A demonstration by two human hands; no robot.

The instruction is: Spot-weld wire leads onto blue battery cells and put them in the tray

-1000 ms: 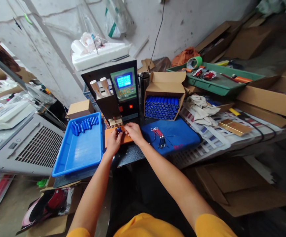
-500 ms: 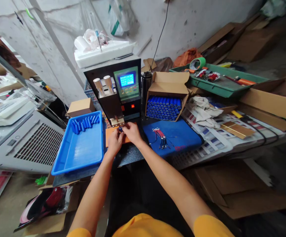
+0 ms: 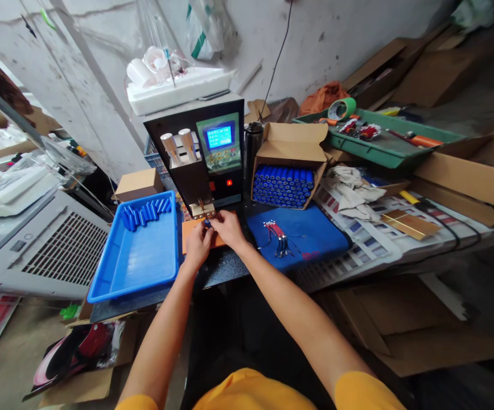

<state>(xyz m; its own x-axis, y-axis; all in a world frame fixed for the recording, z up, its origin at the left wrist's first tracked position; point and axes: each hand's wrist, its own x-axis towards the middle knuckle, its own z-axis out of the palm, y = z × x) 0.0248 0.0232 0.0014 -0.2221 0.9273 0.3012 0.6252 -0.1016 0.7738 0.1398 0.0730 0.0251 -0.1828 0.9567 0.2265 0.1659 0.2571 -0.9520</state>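
Left hand [image 3: 198, 244] pinching a blue cell [image 3: 208, 223], right hand [image 3: 229, 229] nearly closed beside it, hold unclear, orange block [image 3: 187, 229] beneath

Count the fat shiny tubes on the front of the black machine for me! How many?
2. On the black machine, the left tube and the right tube are side by side, the right one nearer the lit screen. Any behind them would be hidden.

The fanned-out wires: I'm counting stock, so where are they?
In the head view, the wires lie on the blue pad, right of the right hand, before the open carton.
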